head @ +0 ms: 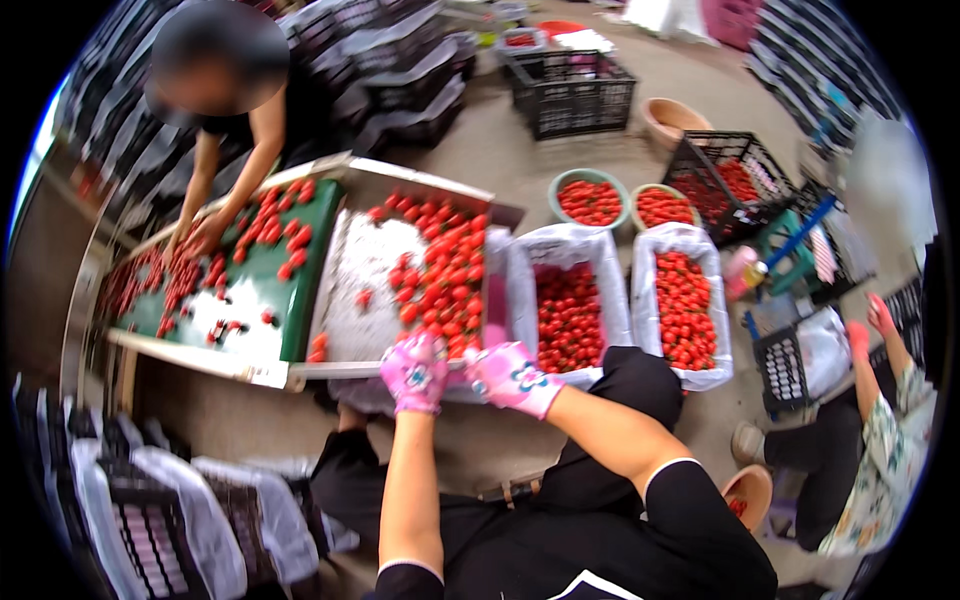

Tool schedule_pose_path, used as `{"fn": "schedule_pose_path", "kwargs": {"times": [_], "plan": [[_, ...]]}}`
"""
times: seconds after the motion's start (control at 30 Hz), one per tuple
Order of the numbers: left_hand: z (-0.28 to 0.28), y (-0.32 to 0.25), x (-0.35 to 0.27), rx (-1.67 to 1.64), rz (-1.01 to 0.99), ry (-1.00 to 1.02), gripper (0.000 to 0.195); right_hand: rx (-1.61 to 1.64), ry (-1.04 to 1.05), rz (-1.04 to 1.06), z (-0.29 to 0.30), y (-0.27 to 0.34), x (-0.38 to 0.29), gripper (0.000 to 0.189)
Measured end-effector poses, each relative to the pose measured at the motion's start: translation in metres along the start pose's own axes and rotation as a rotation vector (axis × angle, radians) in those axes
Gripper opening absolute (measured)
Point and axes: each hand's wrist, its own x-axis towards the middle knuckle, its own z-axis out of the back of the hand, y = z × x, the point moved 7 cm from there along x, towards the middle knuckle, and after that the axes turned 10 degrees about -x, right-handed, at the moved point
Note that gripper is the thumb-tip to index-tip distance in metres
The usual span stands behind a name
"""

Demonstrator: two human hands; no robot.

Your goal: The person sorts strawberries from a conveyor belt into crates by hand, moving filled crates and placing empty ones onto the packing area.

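Observation:
My left hand [416, 373], in a pink patterned glove, is at the near edge of the metal sorting tray [352, 255], close to the small red tomatoes [442, 277] heaped on its right side. My right hand [511, 377], gloved alike, is at the tray's near right corner; its fingertips point at the same heap. The fingers of both hands are partly hidden or blurred, so whether they hold a tomato cannot be told. Left of the tray, a green conveyor belt [311, 277] carries more tomatoes. Right of it stand two lined crates [619, 307] [721, 322] of tomatoes.
Across the belt a person [262, 127] has both hands among the tomatoes. Beyond the crates stand bowls of tomatoes [589, 202] and black plastic crates [574, 105]. Another person with pink gloves [859, 341] sits at the right. Lined crates [172, 517] stand at lower left.

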Motion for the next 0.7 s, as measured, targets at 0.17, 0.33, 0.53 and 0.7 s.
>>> {"fn": "schedule_pose_path", "kwargs": {"times": [0.17, 0.33, 0.53, 0.7], "plan": [[0.01, 0.013, -0.002, 0.014, 0.087, 0.037, 0.016, 0.053, -0.021, 0.089, 0.013, 0.018, 0.006, 0.013], [-0.006, 0.017, -0.007, 0.043, 0.16, 0.113, 0.019, -0.075, 0.061, 0.048, 0.016, 0.019, 0.003, 0.013], [-0.005, 0.016, -0.007, 0.022, 0.148, 0.07, 0.018, -0.093, 0.09, 0.025, 0.016, 0.018, 0.004, 0.015], [-0.002, 0.018, -0.008, 0.052, 0.157, 0.093, 0.019, -0.12, 0.125, 0.026, 0.02, 0.026, 0.007, 0.014]]}}
